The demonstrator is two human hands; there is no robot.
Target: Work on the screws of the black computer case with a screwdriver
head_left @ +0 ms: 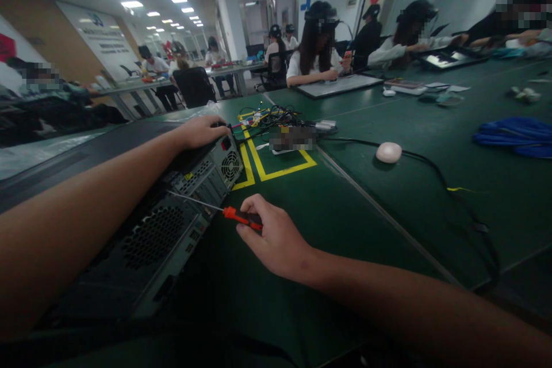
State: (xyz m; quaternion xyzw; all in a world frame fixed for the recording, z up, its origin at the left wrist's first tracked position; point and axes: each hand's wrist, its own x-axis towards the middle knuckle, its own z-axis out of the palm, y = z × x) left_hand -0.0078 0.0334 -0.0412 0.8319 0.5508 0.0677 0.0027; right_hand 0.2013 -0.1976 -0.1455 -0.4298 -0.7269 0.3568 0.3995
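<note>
A black desktop computer case (190,169) lies on its side at the left, its rear panel with vents, slots and ports turned toward me. My left hand (202,131) rests on the case's upper edge near the far corner, fingers stretched out over it. In my right hand (276,236) is a screwdriver with a red and black handle (237,216), held between thumb and curled fingers. Its thin metal shaft points left, and the tip meets the rear panel above the large honeycomb vent (153,236). Whether the tip sits in a screw is too small to tell.
Beyond the case, tangled cables (280,117) and a dark boxy part (293,138) lie by yellow tape (284,172) on the green table (345,224). A pale mouse (388,152), a black cable and a blue cable bundle (515,137) lie rightward. Several people sit at tables beyond.
</note>
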